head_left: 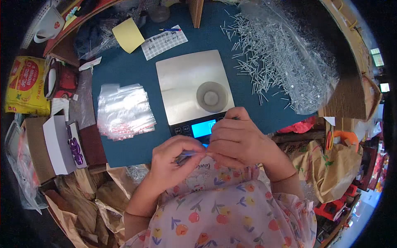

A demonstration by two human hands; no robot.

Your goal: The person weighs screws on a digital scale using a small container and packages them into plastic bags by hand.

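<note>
My left hand (pixel 175 160) is closed on a small clear bag with thin metal pieces in it, in front of the scale. Beside it, my right hand (pixel 237 140) has its fingers curled near the bag's edge; what they pinch is too small to tell. Behind both hands lies a silver scale (pixel 182 82) with a lit blue display (pixel 202 129), partly covered by my right hand. A round translucent cup (pixel 211 97) stands on the scale's plate. Flat clear zip bags (pixel 126 109) with red edges are stacked to the left of the scale.
A large pile of screws (pixel 264 58) lies at the right, partly under a clear plastic bag (pixel 308 82). At the back are a yellow paper (pixel 128 35), a sticker sheet (pixel 164 43) and a pen (pixel 170 29). Boxes (pixel 60 144) stand left; brown paper bags (pixel 331 169) sit right, below the table.
</note>
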